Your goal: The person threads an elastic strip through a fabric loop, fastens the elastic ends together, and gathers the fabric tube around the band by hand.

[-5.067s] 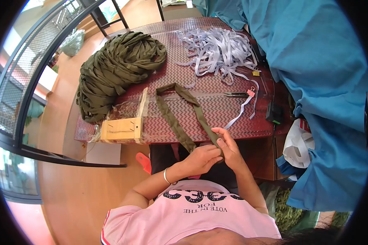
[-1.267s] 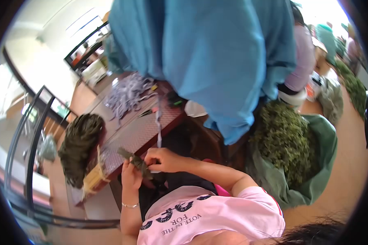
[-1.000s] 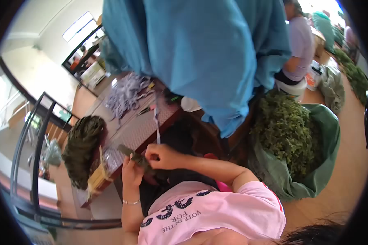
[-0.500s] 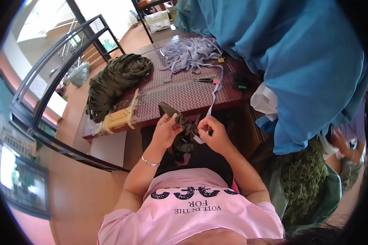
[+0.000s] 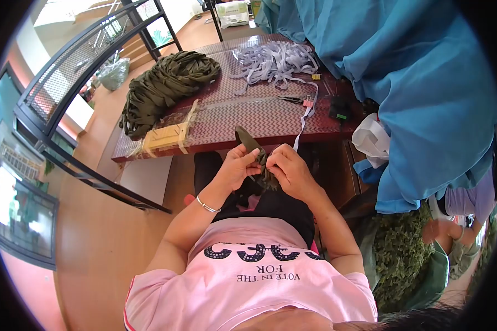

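Observation:
In front of my lap, my left hand point(image 5: 239, 166) pinches an olive-green fabric strip point(image 5: 247, 138), whose pointed end sticks up above the fingers. My right hand point(image 5: 290, 172) is closed right beside it, fingertips against the same strip. From the table a narrow pale lilac ribbon point(image 5: 301, 128) runs down to behind my right hand; its end there is hidden. Bunched olive material hangs below both hands. A tangled heap of the lilac ribbon point(image 5: 276, 62) lies on the table, near a pink clip point(image 5: 308, 103) on the ribbon's path.
A large olive fabric bundle point(image 5: 168, 88) and a taped wooden block with nails point(image 5: 165, 138) occupy the table's left side. A black box point(image 5: 339, 108) sits at its right. Blue cloth point(image 5: 425, 99) hangs to the right, above a sack of green material point(image 5: 400, 251). Another person's hand point(image 5: 442, 230) shows there.
My right hand has moved up and turned over against the olive strip. The ribbon tail that showed below its fingers is now out of sight. The view has shifted slightly.

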Demonstrator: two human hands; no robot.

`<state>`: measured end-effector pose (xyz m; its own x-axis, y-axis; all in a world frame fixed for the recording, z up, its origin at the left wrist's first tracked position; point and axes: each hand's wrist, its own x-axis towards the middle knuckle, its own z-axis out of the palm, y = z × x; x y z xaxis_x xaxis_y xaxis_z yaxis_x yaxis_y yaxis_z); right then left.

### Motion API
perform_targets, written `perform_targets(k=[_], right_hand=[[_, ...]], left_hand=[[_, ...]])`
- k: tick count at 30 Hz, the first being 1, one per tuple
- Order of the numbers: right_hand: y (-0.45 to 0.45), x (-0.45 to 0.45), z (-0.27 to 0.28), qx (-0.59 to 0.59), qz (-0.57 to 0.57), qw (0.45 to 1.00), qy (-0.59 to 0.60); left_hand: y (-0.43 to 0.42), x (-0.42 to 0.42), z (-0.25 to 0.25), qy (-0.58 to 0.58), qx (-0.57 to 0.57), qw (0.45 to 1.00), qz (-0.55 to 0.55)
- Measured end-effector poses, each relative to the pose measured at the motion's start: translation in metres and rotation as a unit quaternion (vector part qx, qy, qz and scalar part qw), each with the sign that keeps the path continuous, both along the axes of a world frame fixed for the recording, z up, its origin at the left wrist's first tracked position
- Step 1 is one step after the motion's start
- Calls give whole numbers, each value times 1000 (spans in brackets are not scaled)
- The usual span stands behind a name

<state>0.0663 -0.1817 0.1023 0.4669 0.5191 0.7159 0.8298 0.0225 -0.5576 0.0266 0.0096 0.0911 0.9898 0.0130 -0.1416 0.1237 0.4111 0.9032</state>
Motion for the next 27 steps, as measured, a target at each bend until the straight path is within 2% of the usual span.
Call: perform_targets(k=[2, 4, 8, 11, 14, 15, 17, 20, 22, 24, 26, 27], right_hand=[[1, -1, -4, 1, 23, 998, 53], [-1, -2, -4, 2, 5, 1000, 26], [-9, -7, -1, 31, -18, 999, 14], [-9, -6, -4, 38, -14, 999, 30], [-12, -8, -8, 126, -43, 989, 68], [-19, -11, -13, 117, -59, 982, 137], [-31, -10, -22, 55, 19, 982, 180], [-12, -16, -43, -45, -31, 995, 78], [15, -15, -73, -43, -93, 987, 122], [34, -15, -72, -4, -51, 977, 208], [45, -12, -65, 66, 99, 934, 337], [41, -14, -58, 25, 121, 927, 355]], left_hand=[[0, 1, 0, 1, 26, 1000, -12], [4, 3, 0, 1, 42, 999, -9], [35, 17, -5, 20, -78, 996, 43], [34, 16, 4, 6, -78, 996, 48], [43, 24, -2, -19, -114, 992, 48], [46, 25, -1, -25, -131, 990, 52], [54, 28, -2, -28, -149, 988, 39], [50, 24, -5, -17, -177, 983, 35], [41, 25, -5, -11, -191, 981, 33], [33, 23, -1, -7, -199, 979, 32], [36, 27, -1, 7, -184, 981, 58], [41, 29, -2, 15, -176, 981, 75]])
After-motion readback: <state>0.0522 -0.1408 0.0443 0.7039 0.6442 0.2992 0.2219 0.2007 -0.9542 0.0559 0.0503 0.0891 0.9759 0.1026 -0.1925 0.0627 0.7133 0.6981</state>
